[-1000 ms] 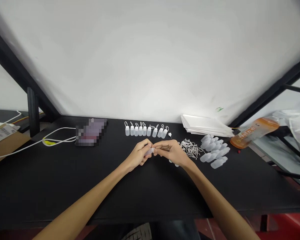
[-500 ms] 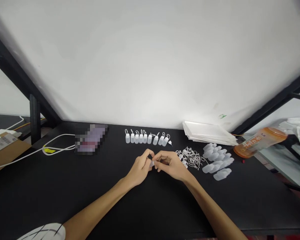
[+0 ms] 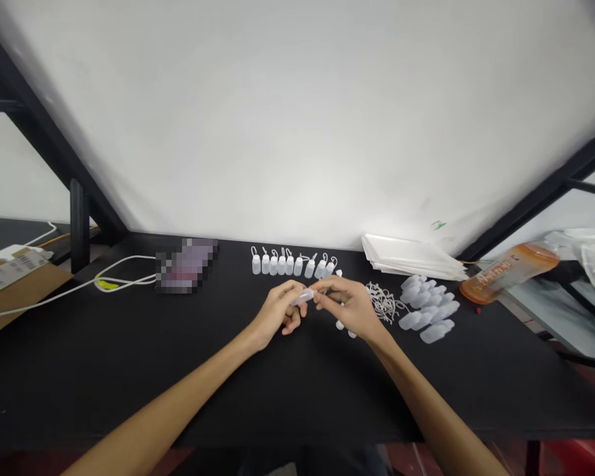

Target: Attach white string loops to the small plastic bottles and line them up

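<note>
My left hand (image 3: pixel 280 312) grips a small white plastic dropper bottle (image 3: pixel 303 297) that lies tilted between my hands. My right hand (image 3: pixel 350 305) pinches at the bottle's narrow end, and its fingertips hide whatever is there. Behind my hands stands a row of several similar bottles (image 3: pixel 290 265) with looped cords. Just right of my right hand lies a tangle of white cords (image 3: pixel 385 303). Beyond it is a heap of translucent white bottle bodies (image 3: pixel 429 305). A few small white pieces (image 3: pixel 340 324) lie under my right hand.
All this sits on a black table (image 3: pixel 228 370) below a white board (image 3: pixel 297 119). A stack of white sheets (image 3: pixel 411 258) and an orange bottle (image 3: pixel 508 274) lie at back right. At back left are a pixelated flat object (image 3: pixel 186 266), a white cable (image 3: pixel 123 272) and a cardboard box (image 3: pixel 14 281).
My hands have parted slightly, showing more of the bottle, which now tilts between them. The whole scene sits slightly differently in view as my head has moved.
</note>
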Available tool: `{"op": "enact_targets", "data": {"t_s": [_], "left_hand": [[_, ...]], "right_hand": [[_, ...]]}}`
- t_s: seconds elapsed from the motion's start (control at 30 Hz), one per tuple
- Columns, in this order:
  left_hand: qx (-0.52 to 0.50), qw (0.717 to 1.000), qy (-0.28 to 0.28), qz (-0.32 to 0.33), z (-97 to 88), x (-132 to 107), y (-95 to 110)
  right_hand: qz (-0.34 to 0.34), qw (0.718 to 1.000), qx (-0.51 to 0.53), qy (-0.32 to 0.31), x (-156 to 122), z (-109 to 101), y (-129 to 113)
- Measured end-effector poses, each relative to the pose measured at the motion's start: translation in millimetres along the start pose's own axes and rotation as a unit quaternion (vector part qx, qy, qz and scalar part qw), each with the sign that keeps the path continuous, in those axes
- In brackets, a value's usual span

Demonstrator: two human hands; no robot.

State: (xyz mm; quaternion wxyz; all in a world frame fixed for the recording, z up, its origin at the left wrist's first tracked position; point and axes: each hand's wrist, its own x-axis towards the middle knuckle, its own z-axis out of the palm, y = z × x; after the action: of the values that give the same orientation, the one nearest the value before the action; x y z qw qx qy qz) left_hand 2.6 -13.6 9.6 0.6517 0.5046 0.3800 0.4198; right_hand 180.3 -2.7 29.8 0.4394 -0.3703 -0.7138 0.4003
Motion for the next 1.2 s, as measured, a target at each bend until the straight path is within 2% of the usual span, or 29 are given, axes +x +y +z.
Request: {"op": "enact_targets", "data": {"t_s": [0.03,0.17,0.37,0.5,0.6,0.83,1.0,1.2], "left_hand": [[-0.028,0.999,-0.027,-0.018,-1.5,1.1,0.6],[-0.062,0.997,-0.039,-0.005,-7.0,3.3,-1.3],[0.022,0.997,-0.036,0.061,-8.4,2.6,-3.5],[0.112,0.988,-0.024,0.101,-10.3,1.3,-0.1],[0.176,0.976,-0.006,0.125,-12.5,1.3,0.8],[0.251,0.943,0.058,0.211,-13.4,-1.4,-1.0],[0.282,0.908,0.075,0.302,-13.3,-2.1,-1.9],[0.326,0.872,0.093,0.353,-12.0,-3.0,0.2]], "right_hand": [[-0.006,1.0,0.005,0.006,0.4,-0.7,1.5],[-0.008,1.0,0.008,0.001,1.5,-2.4,8.2],[0.023,0.999,0.02,-0.014,4.0,-3.9,12.3],[0.05,0.998,0.037,-0.03,5.1,-3.5,13.4],[0.065,0.994,0.072,-0.04,5.6,-0.4,14.0],[0.057,0.989,0.138,-0.007,4.1,4.4,6.5],[0.062,0.983,0.17,0.002,3.7,4.1,1.5],[0.075,0.978,0.195,0.008,3.8,4.5,-1.2]]}}
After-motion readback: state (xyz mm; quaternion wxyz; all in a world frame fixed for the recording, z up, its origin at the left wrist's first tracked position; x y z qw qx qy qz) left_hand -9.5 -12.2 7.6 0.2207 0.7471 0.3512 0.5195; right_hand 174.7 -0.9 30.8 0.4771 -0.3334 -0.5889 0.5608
